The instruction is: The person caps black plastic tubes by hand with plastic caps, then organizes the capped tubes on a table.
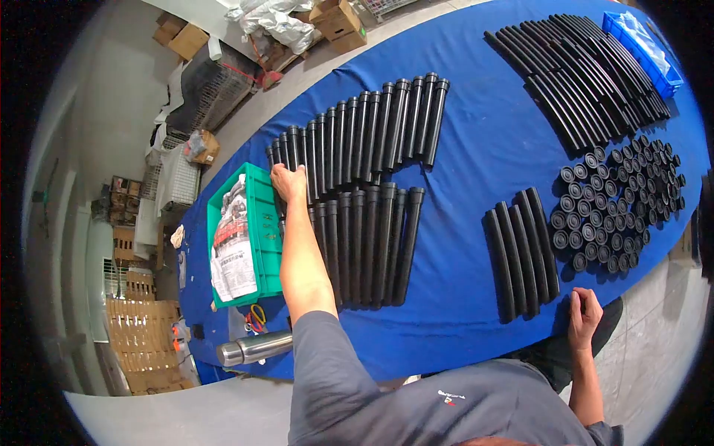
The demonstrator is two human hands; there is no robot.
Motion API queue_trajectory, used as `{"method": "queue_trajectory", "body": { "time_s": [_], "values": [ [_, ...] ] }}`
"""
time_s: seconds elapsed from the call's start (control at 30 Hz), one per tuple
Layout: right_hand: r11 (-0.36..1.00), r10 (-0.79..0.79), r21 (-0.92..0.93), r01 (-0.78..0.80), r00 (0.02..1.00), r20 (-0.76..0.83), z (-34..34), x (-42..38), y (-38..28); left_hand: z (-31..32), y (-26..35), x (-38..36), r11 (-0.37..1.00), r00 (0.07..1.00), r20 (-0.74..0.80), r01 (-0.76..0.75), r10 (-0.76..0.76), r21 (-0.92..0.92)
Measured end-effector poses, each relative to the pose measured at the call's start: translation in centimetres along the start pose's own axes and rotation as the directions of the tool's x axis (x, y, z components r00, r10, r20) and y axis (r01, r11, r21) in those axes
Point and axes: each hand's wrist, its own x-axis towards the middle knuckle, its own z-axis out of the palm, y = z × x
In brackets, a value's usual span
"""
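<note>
My left hand [288, 182] reaches to the left end of the upper row of black capped tubes [350, 137], beside the green crate [269, 236]. Its fingers are curled on a dark tube there. A second row of capped tubes [379, 245] lies just below. My right hand [586, 311] is closed at the table's near edge, below the round black caps [587, 204] and right of several plain black tubes [513, 256]; whether anything is in it is hidden.
Newspaper [234, 245] lies in the crate. Near it are a steel bottle [256, 348] and yellow-handled scissors [256, 317]. Long thin tubes [576, 78] and a blue bin [645, 56] occupy the far right of the blue-covered table [461, 163]. Cartons [338, 22] stand beyond.
</note>
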Motion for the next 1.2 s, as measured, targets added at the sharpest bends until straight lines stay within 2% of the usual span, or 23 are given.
{"method": "queue_trajectory", "body": {
  "time_s": [0.07, 0.13, 0.2, 0.27, 0.33, 0.37, 0.43, 0.47, 0.5, 0.53, 0.67, 0.73, 0.77, 0.83, 0.97, 1.07, 1.2],
  "values": [
    [1.0, -0.022, 0.003, 0.022, 1.0, -0.016, 0.1, 0.0, 0.0, -0.3, -1.0, 0.6, 0.996, 0.997, -0.077, -0.004, -0.003, -0.09],
    [0.999, -0.042, 0.013, 0.042, 0.999, -0.031, 0.1, 0.0, -0.2, -3.2, 1.0, 0.8, 0.922, 0.986, -0.118, 0.066, -0.119, -0.381],
    [0.998, -0.06, 0.03, 0.062, 0.997, -0.053, 0.1, 0.0, -0.5, -6.4, 2.9, 0.0, 0.781, 0.965, -0.233, -0.054, -0.119, -0.622],
    [0.996, -0.055, 0.072, 0.058, 0.998, -0.039, 0.2, 0.2, -0.6, -9.6, 4.8, -1.7, 0.624, 0.956, -0.293, -0.215, -0.024, -0.752],
    [0.997, -0.056, 0.057, 0.059, 0.997, -0.048, 0.0, 0.0, -0.4, -14.0, 8.8, -6.6, 0.438, 0.977, -0.206, -0.206, 0.047, -0.875],
    [0.997, -0.032, 0.074, 0.035, 0.999, -0.032, -0.3, 0.0, -1.0, -16.6, 11.9, -10.3, 0.343, 0.993, -0.1, -0.114, 0.059, -0.932],
    [0.996, -0.016, 0.086, 0.019, 0.999, -0.032, -0.7, 0.0, -1.5, -18.8, 15.0, -17.2, 0.28, 0.988, 0.077, 0.036, 0.136, -0.959],
    [0.995, -0.037, 0.094, 0.04, 0.999, -0.036, -0.7, 0.0, -1.2, -18.9, 15.9, -20.8, 0.252, 0.966, 0.147, 0.091, 0.211, -0.963],
    [0.994, -0.042, 0.099, 0.047, 0.998, -0.05, -0.8, 0.1, -1.1, -18.4, 16.7, -24.2, 0.214, 0.916, 0.185, 0.112, 0.357, -0.97],
    [0.992, -0.052, 0.113, 0.058, 0.997, -0.058, -0.8, 0.1, -1.1, -17.8, 18.0, -27.8, 0.292, 0.914, 0.278, 0.19, 0.296, -0.937],
    [0.992, -0.064, 0.108, 0.072, 0.995, -0.073, -0.7, 0.0, -0.9, -12.3, 18.3, -36.7, 0.241, 0.827, 0.502, 0.449, 0.254, -0.861],
    [0.988, -0.083, 0.126, 0.092, 0.994, -0.075, -0.6, -0.2, -0.5, -10.1, 18.1, -39.0, 0.499, 0.817, 0.499, 0.317, 0.288, -0.806],
    [0.988, -0.079, 0.123, 0.089, 0.993, -0.087, -0.5, -0.1, -0.5, -10.0, 18.1, -39.4, 0.44, 0.823, 0.485, 0.333, 0.296, -0.834],
    [0.99, -0.07, 0.118, 0.082, 0.992, -0.105, -0.5, 0.0, -0.9, -10.3, 18.2, -39.5, 0.474, 0.819, 0.497, 0.329, 0.287, -0.817],
    [0.926, -0.253, -0.307, 0.221, 0.965, -0.069, -0.9, 1.8, -3.0, -9.9, 18.3, -39.5, 0.455, 0.823, 0.505, 0.357, 0.261, -0.816],
    [0.88, -0.309, -0.402, 0.254, 0.948, -0.077, -0.8, 3.4, -3.0, -9.6, 18.1, -39.4, 0.485, 0.824, 0.494, 0.323, 0.278, -0.812],
    [0.842, -0.267, -0.481, 0.244, 0.964, 0.023, -0.3, 4.6, -2.2, -9.6, 18.0, -39.5, 0.485, 0.83, 0.482, 0.31, 0.28, -0.818]
  ]
}}
